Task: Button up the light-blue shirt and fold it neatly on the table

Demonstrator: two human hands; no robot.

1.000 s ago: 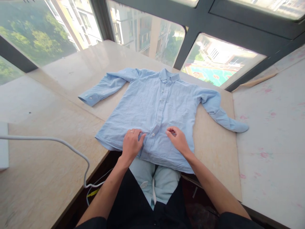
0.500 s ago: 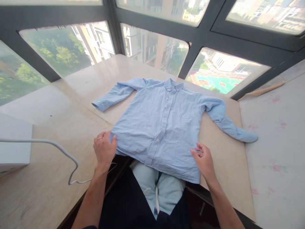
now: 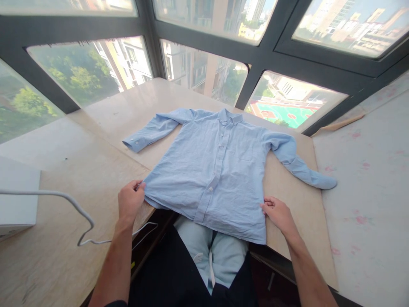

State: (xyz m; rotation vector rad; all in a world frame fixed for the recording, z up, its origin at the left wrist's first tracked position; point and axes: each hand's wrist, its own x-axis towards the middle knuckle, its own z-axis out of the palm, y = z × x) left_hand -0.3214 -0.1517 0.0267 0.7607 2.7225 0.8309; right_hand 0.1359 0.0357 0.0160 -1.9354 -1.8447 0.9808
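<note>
A light blue button-up shirt [image 3: 191, 170] lies front side up, its collar toward the windows and its hem toward me. The left-hand sleeve is bent outward, while the other stretches toward the wall. My left hand [image 3: 131, 197] pinches the shirt's side edge near the lower left corner. On the opposite side, my right hand [image 3: 278, 213] is closed with its fingertips on the lower side edge. The hem hangs slightly over the table's front edge, above my lap.
The shirt rests on a beige stone-like counter [image 3: 79, 179]. At the left stand a white box [image 3: 19, 192] and a grey-white cable [image 3: 75, 204] that runs below the counter. Dark-framed windows [image 3: 204, 30] border the far side, and a flowered wall [image 3: 367, 192] the right.
My left hand has moved outward and closed on the shirt's edge, drawing that corner a little left. My right hand's fingers have closed at the opposite edge. The view has shifted slightly.
</note>
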